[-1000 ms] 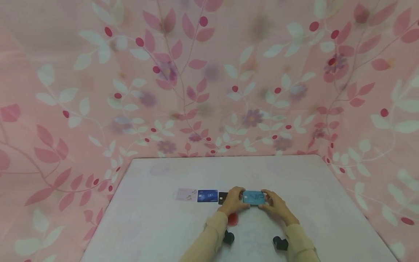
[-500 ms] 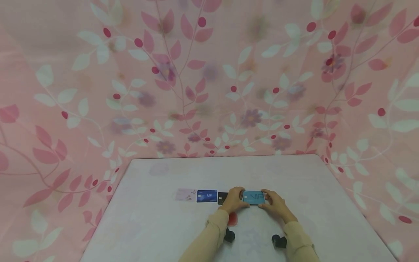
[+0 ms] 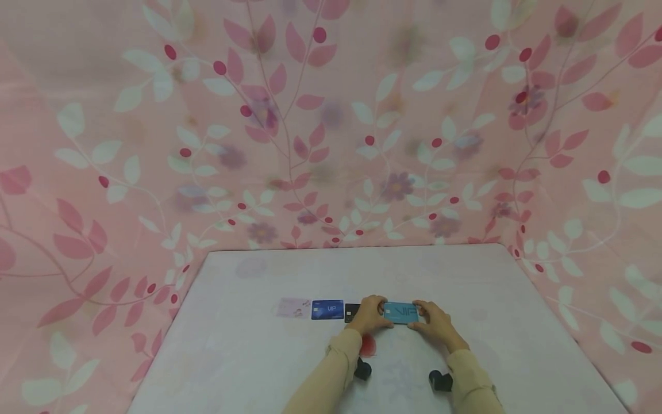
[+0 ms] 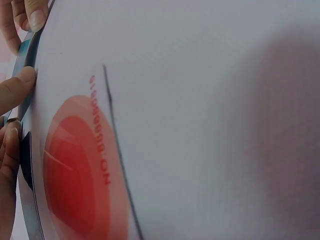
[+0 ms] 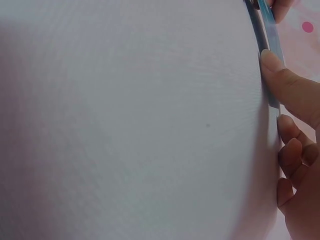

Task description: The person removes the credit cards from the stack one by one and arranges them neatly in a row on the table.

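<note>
A light blue card (image 3: 400, 313) printed with VIP lies between my two hands in the head view. My left hand (image 3: 368, 315) pinches its left end between thumb and fingers, while the right hand (image 3: 435, 323) pinches the right end. Both wrist views show the card edge-on, with the left thumb (image 4: 17, 90) and right thumb (image 5: 287, 85) along its near edge. Left of it, a black card (image 3: 351, 312) is partly hidden by my left hand. Further left lie a dark blue VIP card (image 3: 327, 309) and a pale lilac card (image 3: 293, 307), in one row.
Near my left wrist lies a card with red circles (image 4: 75, 170) and red digits, partly covered by the arm in the head view. Small black devices (image 3: 441, 380) sit at both wrists. The white table (image 3: 248, 356) meets a pink floral cloth (image 3: 331, 172) behind.
</note>
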Motion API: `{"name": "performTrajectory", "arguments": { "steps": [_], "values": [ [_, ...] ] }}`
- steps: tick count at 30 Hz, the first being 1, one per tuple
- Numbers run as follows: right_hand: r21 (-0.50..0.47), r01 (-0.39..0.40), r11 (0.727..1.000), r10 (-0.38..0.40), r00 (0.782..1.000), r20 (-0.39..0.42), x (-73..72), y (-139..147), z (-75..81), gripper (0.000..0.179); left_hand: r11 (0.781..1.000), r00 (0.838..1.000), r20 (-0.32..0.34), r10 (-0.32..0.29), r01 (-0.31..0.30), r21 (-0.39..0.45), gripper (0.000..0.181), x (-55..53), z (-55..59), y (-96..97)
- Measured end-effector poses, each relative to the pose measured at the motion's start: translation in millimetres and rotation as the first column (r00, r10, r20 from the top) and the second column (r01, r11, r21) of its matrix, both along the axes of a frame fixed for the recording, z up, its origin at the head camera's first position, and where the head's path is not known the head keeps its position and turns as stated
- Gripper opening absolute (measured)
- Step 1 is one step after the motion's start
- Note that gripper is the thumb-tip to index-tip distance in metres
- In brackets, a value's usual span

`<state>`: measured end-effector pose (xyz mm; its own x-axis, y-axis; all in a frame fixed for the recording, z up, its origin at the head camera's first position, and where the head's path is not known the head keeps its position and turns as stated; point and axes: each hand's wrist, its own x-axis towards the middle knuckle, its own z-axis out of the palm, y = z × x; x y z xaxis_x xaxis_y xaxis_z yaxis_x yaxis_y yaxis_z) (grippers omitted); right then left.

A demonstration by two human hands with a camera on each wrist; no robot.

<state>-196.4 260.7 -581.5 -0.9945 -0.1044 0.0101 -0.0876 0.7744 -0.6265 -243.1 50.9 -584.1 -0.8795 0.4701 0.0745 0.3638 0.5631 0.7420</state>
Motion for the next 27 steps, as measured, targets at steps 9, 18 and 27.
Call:
{"name": "performTrajectory", "arguments": {
  "steps": [9,18,27],
  "values": [
    [0.031,-0.011,0.999,0.011,1.0,0.012,0.0,-2.8,5.1,0.058,0.998,0.999,0.039,0.03,-0.032,0.052,0.057,2.5,3.0,-4.9],
    [0.042,-0.019,0.999,0.02,1.0,-0.006,-0.4,-5.1,6.1,0.058,0.996,0.998,0.053,0.029,-0.033,0.085,0.056,2.3,3.9,-7.6],
    [0.03,-0.016,0.999,0.016,1.0,-0.008,2.5,-7.3,8.2,0.06,0.998,1.0,0.003,0.012,-0.012,-0.068,0.058,-2.1,3.6,-6.0]
  ]
}}
